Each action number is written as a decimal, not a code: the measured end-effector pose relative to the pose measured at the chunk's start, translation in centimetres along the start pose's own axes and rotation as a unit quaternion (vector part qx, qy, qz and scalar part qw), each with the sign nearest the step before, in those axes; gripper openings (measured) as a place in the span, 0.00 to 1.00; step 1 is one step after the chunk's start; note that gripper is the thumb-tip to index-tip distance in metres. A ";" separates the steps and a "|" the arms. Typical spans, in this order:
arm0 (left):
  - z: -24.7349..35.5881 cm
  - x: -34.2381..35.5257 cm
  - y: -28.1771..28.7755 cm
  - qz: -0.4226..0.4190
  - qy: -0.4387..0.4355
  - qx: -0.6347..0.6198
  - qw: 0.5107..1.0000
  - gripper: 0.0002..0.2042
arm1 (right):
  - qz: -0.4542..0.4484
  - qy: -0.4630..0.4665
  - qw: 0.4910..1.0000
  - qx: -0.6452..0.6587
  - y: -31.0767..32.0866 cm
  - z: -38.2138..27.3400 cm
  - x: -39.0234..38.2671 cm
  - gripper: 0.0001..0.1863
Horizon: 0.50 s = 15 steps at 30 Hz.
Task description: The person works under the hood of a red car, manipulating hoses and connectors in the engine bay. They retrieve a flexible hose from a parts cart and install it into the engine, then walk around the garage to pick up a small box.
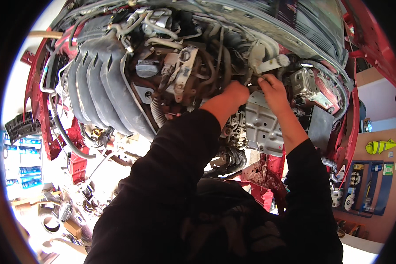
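Observation:
Both my hands reach into the engine bay of a red car, just below a pale plastic part with a round cap (275, 64). My left hand (236, 94) is closed like a fist beside dark hoses; what lies in its fingers is hidden. Close to its right, my right hand (273, 91) has thumb and fingers pinched together near the pale part's lower end. Whatever it grips is too small to make out. Under the right hand and wrist sits a grey metal tray (263, 127) with holes.
A ribbed black intake manifold (99, 83) fills the left of the bay. Right of my right hand is a silver metal unit (302, 84). The red fender (348, 127) edges the bay. Loose parts (59, 215) lie at lower left; a blue rack (365, 187) hangs at right.

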<state>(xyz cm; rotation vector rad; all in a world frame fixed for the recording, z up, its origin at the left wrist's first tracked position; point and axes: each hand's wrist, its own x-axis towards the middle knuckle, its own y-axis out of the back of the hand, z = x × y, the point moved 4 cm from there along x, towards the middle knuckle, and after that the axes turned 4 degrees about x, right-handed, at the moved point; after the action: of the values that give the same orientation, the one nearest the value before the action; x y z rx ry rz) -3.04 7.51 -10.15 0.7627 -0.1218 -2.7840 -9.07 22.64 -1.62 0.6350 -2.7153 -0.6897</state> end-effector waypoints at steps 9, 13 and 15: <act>-0.7 0.3 -0.4 -0.102 -0.100 -0.140 0.980 0.40 | -0.001 0.143 0.977 -0.159 -0.6 -3.6 -1.3 0.16; 0.0 -0.7 -0.2 -0.044 -0.174 -0.081 0.980 0.40 | -0.036 0.103 0.970 -0.219 0.1 -4.0 -1.3 0.19; 0.2 -0.9 -0.2 -0.026 -0.185 -0.047 0.981 0.39 | -0.051 0.123 0.961 -0.241 0.3 -4.5 -1.1 0.19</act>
<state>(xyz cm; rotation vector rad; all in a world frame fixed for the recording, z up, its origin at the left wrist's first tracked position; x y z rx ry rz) -2.40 7.94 -9.57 0.2232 -0.0378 -2.9267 -6.65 21.63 2.16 0.6837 -2.1815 -1.1616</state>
